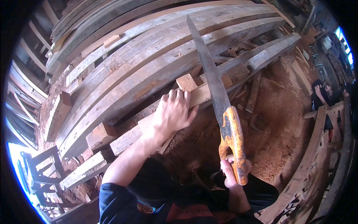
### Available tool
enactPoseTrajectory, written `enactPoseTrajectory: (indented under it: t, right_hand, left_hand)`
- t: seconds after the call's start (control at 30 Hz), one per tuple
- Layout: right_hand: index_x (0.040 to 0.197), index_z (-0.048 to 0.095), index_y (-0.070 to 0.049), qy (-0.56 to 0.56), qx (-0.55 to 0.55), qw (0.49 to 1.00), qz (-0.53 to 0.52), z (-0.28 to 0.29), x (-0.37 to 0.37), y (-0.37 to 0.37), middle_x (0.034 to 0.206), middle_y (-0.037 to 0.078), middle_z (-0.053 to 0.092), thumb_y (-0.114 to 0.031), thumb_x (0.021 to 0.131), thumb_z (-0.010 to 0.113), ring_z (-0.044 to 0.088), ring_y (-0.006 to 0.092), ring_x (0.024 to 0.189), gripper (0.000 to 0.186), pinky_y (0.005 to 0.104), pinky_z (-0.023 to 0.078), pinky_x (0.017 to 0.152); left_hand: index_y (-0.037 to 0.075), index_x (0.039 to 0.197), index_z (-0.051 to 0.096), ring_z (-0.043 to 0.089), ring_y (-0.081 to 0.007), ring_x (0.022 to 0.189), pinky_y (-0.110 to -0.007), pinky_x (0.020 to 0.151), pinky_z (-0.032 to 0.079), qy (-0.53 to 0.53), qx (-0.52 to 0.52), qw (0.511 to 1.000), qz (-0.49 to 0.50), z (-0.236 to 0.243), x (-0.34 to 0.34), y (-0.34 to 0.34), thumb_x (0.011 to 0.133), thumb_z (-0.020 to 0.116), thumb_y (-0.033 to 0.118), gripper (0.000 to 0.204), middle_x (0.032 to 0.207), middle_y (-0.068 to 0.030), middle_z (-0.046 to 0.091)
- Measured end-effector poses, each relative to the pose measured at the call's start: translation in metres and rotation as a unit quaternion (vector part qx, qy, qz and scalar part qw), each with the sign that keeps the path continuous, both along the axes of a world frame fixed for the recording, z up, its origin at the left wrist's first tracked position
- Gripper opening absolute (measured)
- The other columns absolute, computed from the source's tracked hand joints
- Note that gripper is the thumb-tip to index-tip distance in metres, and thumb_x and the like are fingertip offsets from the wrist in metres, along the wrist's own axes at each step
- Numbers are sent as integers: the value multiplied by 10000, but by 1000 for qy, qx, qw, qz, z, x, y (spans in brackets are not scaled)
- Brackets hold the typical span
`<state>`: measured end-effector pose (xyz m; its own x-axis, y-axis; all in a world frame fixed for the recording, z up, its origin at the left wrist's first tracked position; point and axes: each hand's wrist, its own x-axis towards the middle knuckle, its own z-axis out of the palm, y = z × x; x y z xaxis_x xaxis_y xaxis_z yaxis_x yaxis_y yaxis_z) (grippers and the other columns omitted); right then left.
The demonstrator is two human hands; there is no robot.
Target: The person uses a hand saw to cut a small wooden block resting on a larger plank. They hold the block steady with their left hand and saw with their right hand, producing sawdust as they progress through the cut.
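Observation:
My left hand (172,111) presses down on a squared wooden beam (201,95), its fingers curled over the top and far edge. In my right hand (232,171) is a hand saw with a worn orange handle (234,138). The saw's long dark blade (211,71) points away from me, just beside the beam's cut end; whether it touches the wood I cannot tell. A short wood block (186,82) sits just beyond my left fingers. Past the blade, another long timber (274,53) runs off to the far right.
Long stacked planks (149,71) fill the space ahead. Stubby timber ends (100,136) stick out at the left. Sawdust (276,123) covers the ground at the right. A wooden frame (313,149) stands along the right side, near another person (321,93).

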<state>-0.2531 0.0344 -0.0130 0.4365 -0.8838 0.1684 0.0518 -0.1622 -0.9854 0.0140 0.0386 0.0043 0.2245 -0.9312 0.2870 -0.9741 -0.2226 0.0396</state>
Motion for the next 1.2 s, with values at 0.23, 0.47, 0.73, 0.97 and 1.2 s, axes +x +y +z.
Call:
enactPoseTrajectory:
  t: [0.23,0.47,0.73,0.97,1.2]
  right_hand:
    - [854,566,-21,10,-30,1000,-3,-2,4,9,704,71,608,-3,770,712,597,139,609,169,263,470,589]
    - [867,560,-23,-6,-34,999,1,-8,9,8,687,69,595,-9,778,708,578,134,591,173,259,458,577]
    - [866,561,-24,-2,-44,999,1,-11,7,8,694,54,593,-3,790,706,567,121,587,165,251,444,567]
    - [826,567,-20,22,-70,997,18,-1,7,-2,678,36,585,19,791,698,544,96,577,141,234,422,547]
    - [730,547,-24,3,-159,987,-9,12,24,-1,628,39,550,1,812,680,502,101,537,159,244,387,509]
  left_hand:
    - [-36,923,557,629,-303,823,-413,679,534,29,-1,999,-45,-1,11,-5,879,557,383,421,838,-186,606]
    - [-58,949,566,636,-318,856,-418,714,547,21,-2,998,-55,-2,17,-7,876,571,362,426,859,-197,609]
    - [-48,959,564,631,-313,877,-414,730,540,21,8,999,-47,0,16,-6,881,568,370,425,871,-193,610]
    - [-44,1029,553,613,-304,836,-398,723,514,-12,10,1000,-13,-3,6,-2,906,575,422,483,867,-164,590]
    - [-63,1051,550,614,-320,825,-409,715,517,25,22,999,-28,5,7,-2,899,573,501,585,874,-173,591]
